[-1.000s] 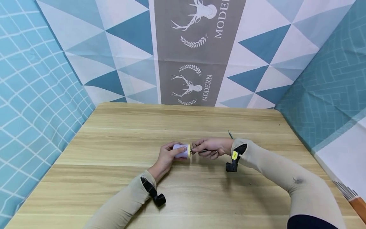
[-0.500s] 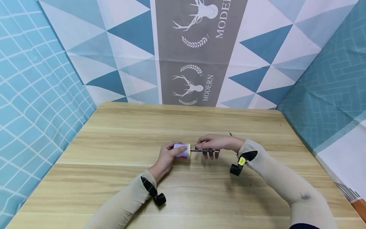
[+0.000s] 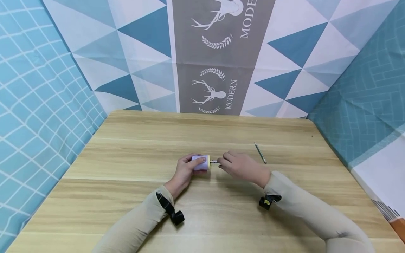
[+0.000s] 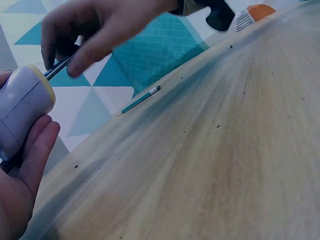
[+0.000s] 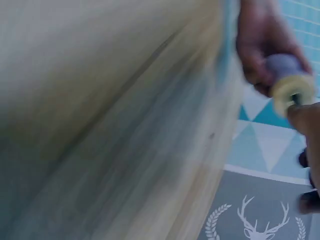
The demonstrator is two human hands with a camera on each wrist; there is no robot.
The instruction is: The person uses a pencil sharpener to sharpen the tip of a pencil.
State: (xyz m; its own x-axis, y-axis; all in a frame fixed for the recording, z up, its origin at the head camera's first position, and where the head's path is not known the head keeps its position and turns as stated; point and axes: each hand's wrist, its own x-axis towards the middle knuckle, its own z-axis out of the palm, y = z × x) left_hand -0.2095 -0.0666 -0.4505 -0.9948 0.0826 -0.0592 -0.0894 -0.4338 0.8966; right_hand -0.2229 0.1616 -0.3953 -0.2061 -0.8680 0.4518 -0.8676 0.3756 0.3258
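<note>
My left hand (image 3: pixel 184 171) grips a lavender, barrel-shaped pencil sharpener (image 3: pixel 198 163) with a yellow rim, held sideways over the table. From the hole in its yellow end sticks a dark, slim pencil (image 3: pixel 214 162). The fingertips of my right hand (image 3: pixel 243 166) pinch the outer part of this pencil, and they hide its far end. In the left wrist view the sharpener (image 4: pixel 24 107) tilts upward, with fingers round its side. The right wrist view is blurred; there the sharpener's yellow face (image 5: pixel 291 92) is turned toward the camera.
A second, green pencil (image 3: pixel 260 153) lies on the wooden table (image 3: pixel 142 140), beyond my right hand. Patterned cloth (image 3: pixel 152 63) hangs behind the table and along both sides. Each wrist carries a strapped black camera (image 3: pixel 177 218).
My right hand slid back along the pencil with loosened fingers, then turned over and took hold again. Its wrist has dropped nearer, uncovering the green pencil. The left hand stays with the sharpener.
</note>
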